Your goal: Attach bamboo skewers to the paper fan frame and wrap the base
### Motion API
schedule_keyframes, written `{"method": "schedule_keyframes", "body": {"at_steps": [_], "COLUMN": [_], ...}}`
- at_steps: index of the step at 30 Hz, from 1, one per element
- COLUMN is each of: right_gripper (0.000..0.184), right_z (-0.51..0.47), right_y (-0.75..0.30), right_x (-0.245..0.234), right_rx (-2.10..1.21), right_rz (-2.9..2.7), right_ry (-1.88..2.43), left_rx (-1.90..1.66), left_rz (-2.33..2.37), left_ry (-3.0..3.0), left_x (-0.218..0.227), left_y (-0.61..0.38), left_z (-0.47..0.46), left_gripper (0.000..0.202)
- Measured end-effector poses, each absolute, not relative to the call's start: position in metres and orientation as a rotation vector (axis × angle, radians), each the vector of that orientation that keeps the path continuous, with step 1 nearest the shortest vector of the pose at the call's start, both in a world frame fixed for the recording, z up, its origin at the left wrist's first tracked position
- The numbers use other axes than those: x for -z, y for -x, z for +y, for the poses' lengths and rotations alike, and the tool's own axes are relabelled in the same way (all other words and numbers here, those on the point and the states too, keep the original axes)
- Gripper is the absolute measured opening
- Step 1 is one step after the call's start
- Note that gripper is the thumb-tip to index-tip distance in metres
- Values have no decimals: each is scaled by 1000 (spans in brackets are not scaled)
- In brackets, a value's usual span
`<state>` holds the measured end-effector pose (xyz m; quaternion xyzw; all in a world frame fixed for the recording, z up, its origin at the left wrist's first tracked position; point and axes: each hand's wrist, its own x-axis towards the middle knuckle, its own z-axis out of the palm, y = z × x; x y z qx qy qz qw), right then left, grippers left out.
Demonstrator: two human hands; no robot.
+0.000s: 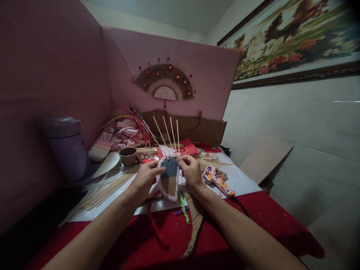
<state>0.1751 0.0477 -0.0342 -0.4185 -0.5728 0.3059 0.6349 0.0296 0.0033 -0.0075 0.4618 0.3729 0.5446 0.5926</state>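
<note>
Upright between my two hands is a small cardboard piece (168, 185) with a rounded edge, wrapped in pale fabric along its rim and dark across its upper part. Several thin wooden sticks (178, 137) fan out from its top. My left hand (144, 178) pinches the left edge, thumb on the near face. At the upper right corner, my right hand (191, 170) grips the piece close to the rightmost stick. A flower-patterned glue gun (218, 182) lies just right of my right hand. Below the piece are a green fuzzy strip (184, 210) and a curved cardboard strip (194, 221).
Loose wooden sticks (109, 189) lie left on the white board (244, 183), over a red cloth (270, 221). Behind stand a brown cup (128, 157), red paper (189, 147) and piled fabric (126, 131). A decorated fan (157, 73) hangs on the pink panel. A purple bin (66, 150) stands left.
</note>
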Motion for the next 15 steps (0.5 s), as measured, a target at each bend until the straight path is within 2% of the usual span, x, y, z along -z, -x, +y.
{"method": "schedule_keyframes", "body": {"at_steps": [8, 15], "right_gripper": [28, 42], "right_z": [38, 35], "right_y": [-172, -176], "right_x": [29, 25], "right_rx": [-696, -672], "right_rz": [-1281, -1228], "right_ry": [874, 826], "left_rx": [-1325, -1509], "left_rz": [820, 863], "left_ry": [-1002, -929], "left_x": [6, -2], "left_y": [-29, -25], "left_z": [2, 3], "left_gripper": [19, 17]}}
